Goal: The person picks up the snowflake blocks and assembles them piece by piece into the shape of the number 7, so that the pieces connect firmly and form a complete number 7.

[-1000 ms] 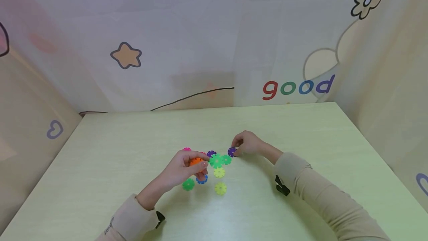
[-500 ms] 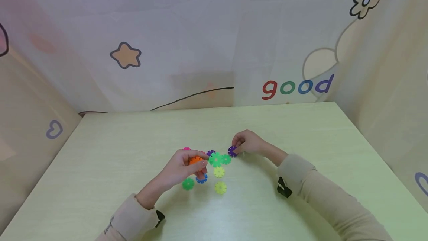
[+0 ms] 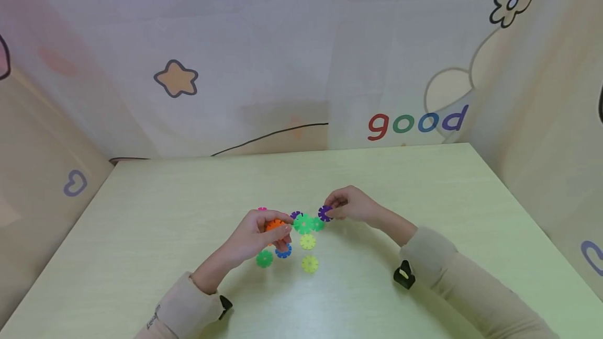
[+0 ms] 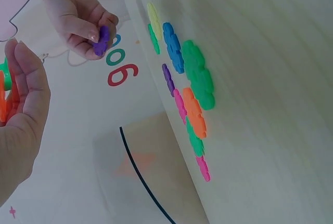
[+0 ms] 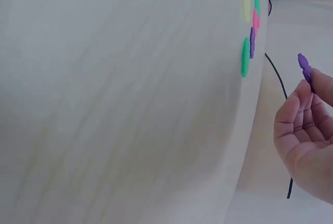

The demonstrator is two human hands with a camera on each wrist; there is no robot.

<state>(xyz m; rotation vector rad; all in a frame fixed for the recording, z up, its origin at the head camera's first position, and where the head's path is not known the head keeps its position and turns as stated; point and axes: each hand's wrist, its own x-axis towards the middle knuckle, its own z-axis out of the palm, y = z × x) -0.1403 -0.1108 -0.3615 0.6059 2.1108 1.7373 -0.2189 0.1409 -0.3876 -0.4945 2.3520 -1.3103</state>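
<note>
My left hand [image 3: 261, 235] holds an orange notched snowflake disc [image 3: 275, 225] between thumb and fingers. A bright green snowflake disc [image 3: 303, 224] sticks out at its fingertips; in the left wrist view the green disc [image 4: 7, 76] meets the orange disc [image 4: 2, 104], mostly hidden by the palm. My right hand [image 3: 353, 206] pinches a purple snowflake disc [image 3: 324, 213] by its edge between thumb and forefinger, just right of the green one. Seen from the right wrist, the purple disc [image 5: 305, 68] stands edge-on, raised off the table.
Several loose discs lie flat beneath the hands: a green disc [image 3: 265, 259], a blue disc [image 3: 284, 251], two yellow discs [image 3: 310, 264], another purple disc [image 3: 296, 215] and pink discs [image 4: 203, 168]. The pale wooden table [image 3: 188, 192] meets a printed cloth backdrop [image 3: 282, 67] behind.
My right hand has turned a little, its wrist shifting right and nearer, while the purple disc comes slightly left toward the held green disc. My left hand stays about where it was.
</note>
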